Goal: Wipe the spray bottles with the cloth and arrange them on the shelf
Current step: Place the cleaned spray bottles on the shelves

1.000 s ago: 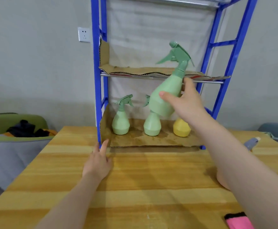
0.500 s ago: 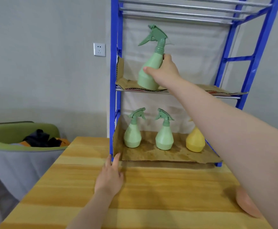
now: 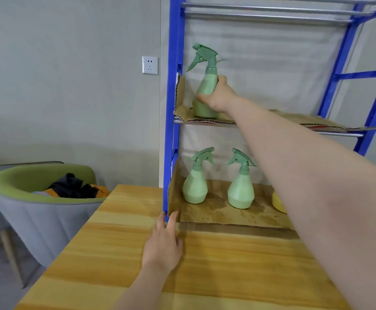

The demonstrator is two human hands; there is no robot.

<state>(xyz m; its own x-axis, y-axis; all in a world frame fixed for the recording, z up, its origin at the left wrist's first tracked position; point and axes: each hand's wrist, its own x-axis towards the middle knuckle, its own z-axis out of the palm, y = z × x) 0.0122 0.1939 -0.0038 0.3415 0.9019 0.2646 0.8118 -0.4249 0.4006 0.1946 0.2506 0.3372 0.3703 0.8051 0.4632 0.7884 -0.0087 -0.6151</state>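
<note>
My right hand (image 3: 218, 96) grips a green spray bottle (image 3: 205, 86) that stands upright at the left end of the middle shelf's cardboard liner (image 3: 316, 120). On the bottom shelf stand two more green spray bottles (image 3: 195, 184) (image 3: 240, 189), and a yellow bottle (image 3: 278, 202) shows partly behind my right forearm. My left hand (image 3: 163, 245) rests flat on the wooden table (image 3: 227, 265), fingertips touching the foot of the blue shelf frame (image 3: 171, 130). No cloth is in view.
A green and grey chair (image 3: 37, 209) with dark and orange clothes in it stands left of the table. A wall socket (image 3: 150, 65) is left of the rack. The top shelf is bare metal rods (image 3: 272, 10).
My right hand carried the green bottle up from the bottom shelf level and set it down at the left end of the middle shelf. The view shifted up and left. My left hand stayed put.
</note>
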